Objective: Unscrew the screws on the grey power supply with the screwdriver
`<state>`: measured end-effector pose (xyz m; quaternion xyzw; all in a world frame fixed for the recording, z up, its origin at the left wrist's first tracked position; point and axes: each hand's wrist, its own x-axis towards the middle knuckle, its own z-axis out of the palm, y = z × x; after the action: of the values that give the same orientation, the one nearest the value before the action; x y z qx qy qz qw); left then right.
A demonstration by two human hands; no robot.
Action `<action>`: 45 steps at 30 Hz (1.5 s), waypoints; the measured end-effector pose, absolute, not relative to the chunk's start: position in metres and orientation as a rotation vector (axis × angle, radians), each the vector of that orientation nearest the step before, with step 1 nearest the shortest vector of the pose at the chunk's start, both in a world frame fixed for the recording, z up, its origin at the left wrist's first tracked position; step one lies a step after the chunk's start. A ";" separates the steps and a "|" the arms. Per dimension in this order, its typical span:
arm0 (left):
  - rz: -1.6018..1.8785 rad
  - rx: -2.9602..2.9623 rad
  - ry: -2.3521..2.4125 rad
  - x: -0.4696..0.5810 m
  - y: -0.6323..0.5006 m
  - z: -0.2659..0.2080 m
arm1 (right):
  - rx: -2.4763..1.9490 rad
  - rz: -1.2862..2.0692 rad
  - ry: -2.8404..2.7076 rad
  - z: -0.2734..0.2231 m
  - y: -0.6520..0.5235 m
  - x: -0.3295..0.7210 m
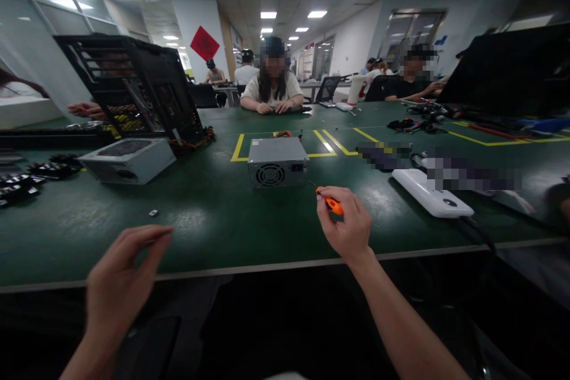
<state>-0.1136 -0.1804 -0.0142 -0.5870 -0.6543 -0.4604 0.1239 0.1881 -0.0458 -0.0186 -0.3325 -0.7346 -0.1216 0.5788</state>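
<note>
- Green table fills the foreground of a large lit room, with yellow tape on its top and a red diamond on a pillar behind.
- One person sits across the table, both hands low over something dark; another, in black, sits off to the right.
- From the right hand, the middle PSU lies forward and to the left, its fan side facing the wearer and its longer visible edge running left to right; the right hand is the nearer one.
- Right fingers pinch the orange handle of a driver; its shaft slants forward and left, ending just beside the PSU's lower right corner. Whether it touches, I cannot tell.
- Left hand hangs near the table's edge, thumb and forefinger pressed together at the tips; nothing shows between them.
- Counted: two PSUs, the left PSU standing in front of the one open case; one driver; one small pale piece beyond the left hand; one white device at right.
</note>
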 end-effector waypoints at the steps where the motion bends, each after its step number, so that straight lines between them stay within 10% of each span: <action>1: -1.307 -1.839 -1.859 -0.100 -0.165 -0.010 | -0.786 -0.276 -1.713 -0.019 -0.046 0.188; 14: -0.329 -2.466 -1.680 0.004 -0.011 -0.005 | -0.871 -0.218 -1.698 -0.021 -0.044 0.188; 29: -0.933 -2.238 -1.649 -0.053 -0.085 0.016 | -0.897 -0.234 -1.719 -0.022 -0.045 0.189; 45: -0.443 -1.406 -2.257 -0.299 -0.133 0.050 | -0.921 -0.250 -1.712 -0.025 -0.043 0.188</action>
<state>-0.2987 -0.1326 0.0505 -0.5087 -0.8165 -0.1602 0.2210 0.1881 -0.0428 -0.0247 -0.3901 -0.7255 -0.1061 0.5570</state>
